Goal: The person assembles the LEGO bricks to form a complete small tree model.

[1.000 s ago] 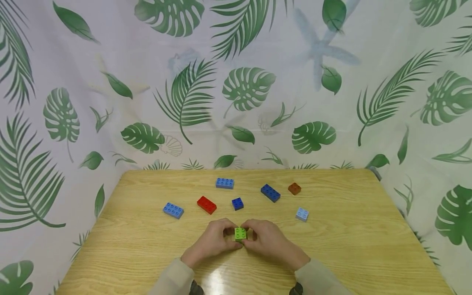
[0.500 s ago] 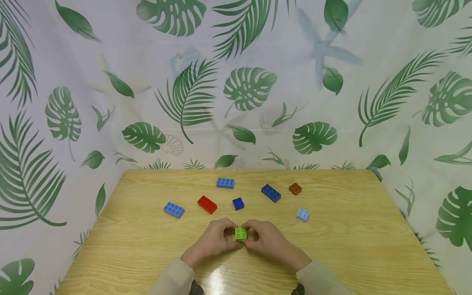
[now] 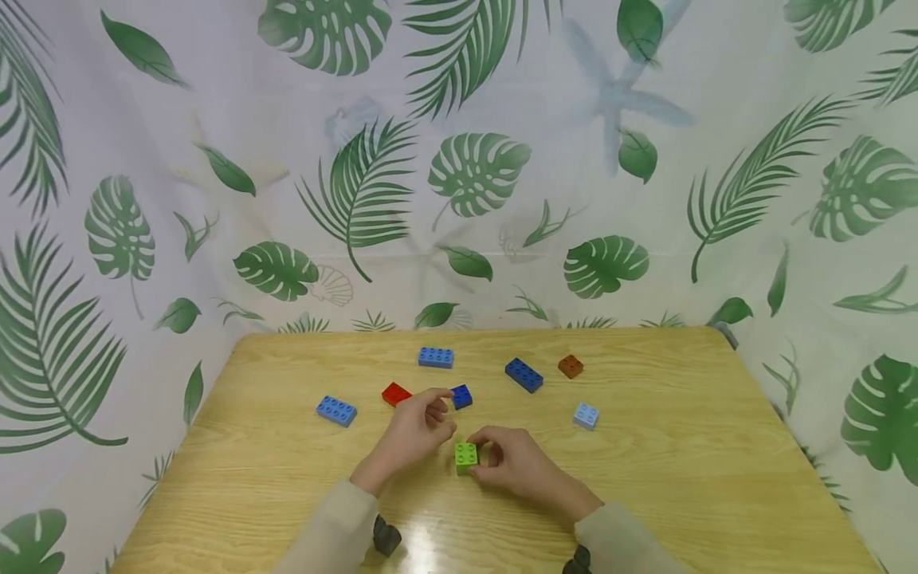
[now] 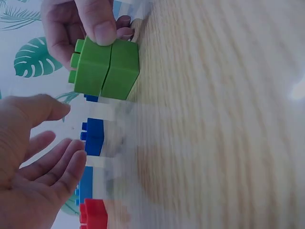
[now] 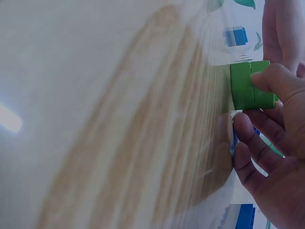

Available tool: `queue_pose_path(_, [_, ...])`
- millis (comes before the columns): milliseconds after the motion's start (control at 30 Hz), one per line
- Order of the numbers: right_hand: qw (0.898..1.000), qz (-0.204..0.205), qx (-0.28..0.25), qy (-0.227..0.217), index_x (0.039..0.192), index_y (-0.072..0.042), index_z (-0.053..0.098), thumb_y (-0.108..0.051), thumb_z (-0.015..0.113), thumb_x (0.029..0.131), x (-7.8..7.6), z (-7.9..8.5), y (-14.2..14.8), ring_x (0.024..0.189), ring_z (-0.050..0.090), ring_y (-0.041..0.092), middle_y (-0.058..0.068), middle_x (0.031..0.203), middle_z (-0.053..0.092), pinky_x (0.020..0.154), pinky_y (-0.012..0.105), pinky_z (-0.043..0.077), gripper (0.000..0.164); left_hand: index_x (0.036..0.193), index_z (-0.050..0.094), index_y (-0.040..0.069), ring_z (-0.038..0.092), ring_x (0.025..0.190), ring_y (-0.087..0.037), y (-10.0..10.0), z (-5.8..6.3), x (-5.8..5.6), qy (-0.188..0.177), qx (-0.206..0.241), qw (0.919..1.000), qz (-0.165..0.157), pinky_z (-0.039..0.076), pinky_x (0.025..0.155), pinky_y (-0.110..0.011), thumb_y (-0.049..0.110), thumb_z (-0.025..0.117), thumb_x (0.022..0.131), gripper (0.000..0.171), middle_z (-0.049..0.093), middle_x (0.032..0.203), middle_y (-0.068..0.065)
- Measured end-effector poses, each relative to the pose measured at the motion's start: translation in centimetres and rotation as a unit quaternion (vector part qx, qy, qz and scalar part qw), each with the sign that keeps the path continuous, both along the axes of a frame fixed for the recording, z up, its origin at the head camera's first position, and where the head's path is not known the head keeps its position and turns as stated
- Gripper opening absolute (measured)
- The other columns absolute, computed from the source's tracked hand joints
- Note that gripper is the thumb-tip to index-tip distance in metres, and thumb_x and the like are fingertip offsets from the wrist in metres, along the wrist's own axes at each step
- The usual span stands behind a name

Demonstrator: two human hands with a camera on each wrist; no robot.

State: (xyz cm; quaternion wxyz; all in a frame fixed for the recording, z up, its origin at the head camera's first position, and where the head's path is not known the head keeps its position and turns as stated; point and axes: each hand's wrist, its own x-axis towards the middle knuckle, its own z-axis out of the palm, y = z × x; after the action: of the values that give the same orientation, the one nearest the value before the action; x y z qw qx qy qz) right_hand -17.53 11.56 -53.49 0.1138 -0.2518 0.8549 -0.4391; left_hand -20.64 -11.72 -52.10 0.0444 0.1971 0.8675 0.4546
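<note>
Two green toy building bricks (image 3: 466, 456), one stacked on the other, stand on the table with a thin seam between them in the left wrist view. My right hand (image 3: 522, 465) pinches the stack between thumb and fingers. Away from it, my left hand (image 3: 412, 429) holds nothing, its fingers relaxed and reaching toward a small dark blue brick (image 3: 462, 397). Its fingertips are right at that brick's left side in the head view. Behind the left hand lies a red brick (image 3: 394, 393), partly hidden by it.
A light blue long brick (image 3: 336, 410) lies at the left, another blue long brick (image 3: 436, 357) at the back. To the right are a dark blue long brick (image 3: 523, 375), a brown brick (image 3: 570, 366) and a pale blue brick (image 3: 586, 415). A leaf-printed curtain (image 3: 402, 287) borders the wooden table (image 3: 681, 446).
My left hand has let go of the green bricks and moved forward and slightly left, toward the small dark blue brick. My right hand still holds the green stack in place.
</note>
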Motion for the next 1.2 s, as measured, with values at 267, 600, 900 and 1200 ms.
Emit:
queue_pose_path(267, [1.000,-0.003,0.000,-0.002,0.123,-0.008,0.072,-0.019,0.081,0.092,0.1,-0.2,0.0,0.069,0.057,0.006,-0.003,0.083,0.067,0.061,0.021,0.047,0.034,0.140,0.062,-0.003,0.070,0.095,-0.025,1.8,-1.1,-1.9,0.032,-0.005,0.9981,0.052,0.061,0.084,-0.036,0.005,0.080,0.090,0.053,0.066,0.119,-0.020])
queue_pose_path(600, [1.000,-0.009,0.006,-0.006,0.125,-0.010,0.072,-0.020,0.081,0.093,0.1,-0.6,0.0,0.066,0.055,0.004,-0.005,0.080,0.065,0.060,0.022,0.047,0.035,0.135,0.066,-0.006,0.060,0.085,-0.018,2.5,-2.3,-3.1,0.045,-0.037,0.9947,0.085,0.053,0.079,-0.028,0.005,0.084,0.086,0.053,0.066,0.102,-0.014])
queue_pose_path(900, [1.000,-0.012,0.011,0.002,0.125,-0.010,0.073,-0.021,0.081,0.093,0.1,-0.5,0.3,0.066,0.055,0.004,-0.005,0.079,0.065,0.060,0.022,0.047,0.035,0.128,0.070,-0.006,0.055,0.082,-0.016,2.9,-2.5,-3.8,0.051,-0.059,0.9946,0.069,0.048,0.074,-0.026,0.006,0.083,0.088,0.043,0.063,0.093,-0.011])
queue_pose_path(1200, [1.000,-0.001,-0.001,0.000,0.125,-0.009,0.072,-0.021,0.081,0.094,0.0,-0.5,0.3,0.067,0.055,0.003,-0.003,0.083,0.068,0.060,0.022,0.047,0.035,0.125,0.073,0.002,0.062,0.086,-0.015,1.9,-1.9,-3.7,0.016,-0.066,0.9964,0.051,0.055,0.076,-0.028,0.014,0.083,0.091,0.037,0.067,0.098,-0.007])
